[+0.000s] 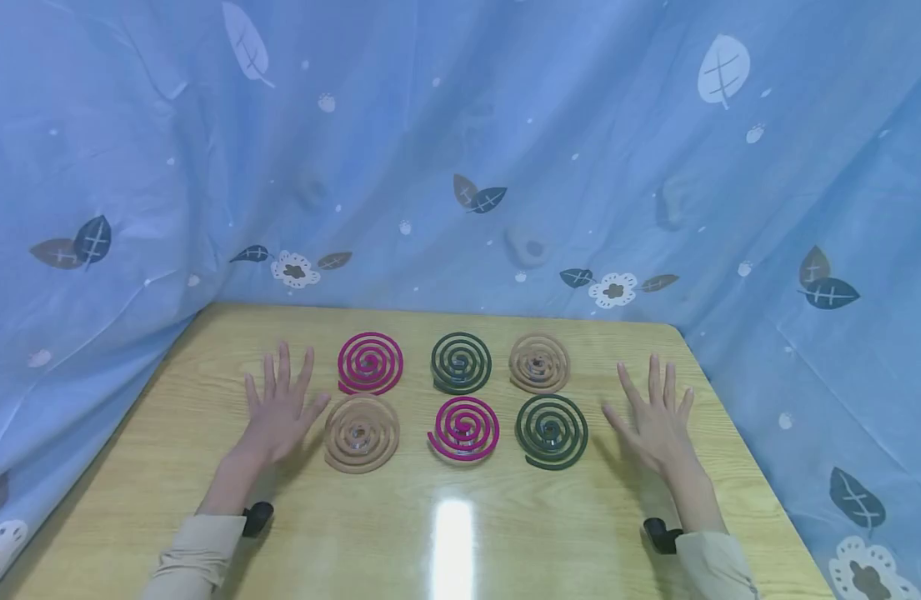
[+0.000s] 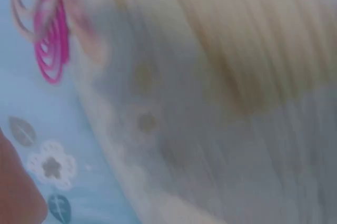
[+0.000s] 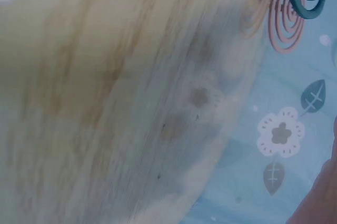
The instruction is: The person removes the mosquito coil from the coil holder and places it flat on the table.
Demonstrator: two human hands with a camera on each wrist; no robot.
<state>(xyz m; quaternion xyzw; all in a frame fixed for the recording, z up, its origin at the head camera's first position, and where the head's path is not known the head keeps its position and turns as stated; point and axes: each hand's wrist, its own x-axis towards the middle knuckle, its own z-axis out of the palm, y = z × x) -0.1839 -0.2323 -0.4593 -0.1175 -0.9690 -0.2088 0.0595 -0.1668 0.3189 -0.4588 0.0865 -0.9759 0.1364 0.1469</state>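
Note:
My left hand (image 1: 276, 421) has its fingers spread at the left of the table, holding nothing. Close to its thumb is a tan spiral coil (image 1: 362, 433), like a mosquito coil. My right hand (image 1: 658, 429), fingers also spread and holding nothing, is right of a dark green coil (image 1: 552, 432). Between these two, in the front row, a magenta coil (image 1: 463, 428) tilts a little. Behind them are another magenta coil (image 1: 370, 363), a dark green coil (image 1: 461, 363) and a tan coil (image 1: 539, 363). Small clear supports show under the coils' centres.
The wooden table (image 1: 370, 533) has a bright glare streak at its front middle. A blue cloth (image 1: 400, 150) printed with leaves and flowers hangs behind and along both sides. A black strap sits on each wrist, below the hands.

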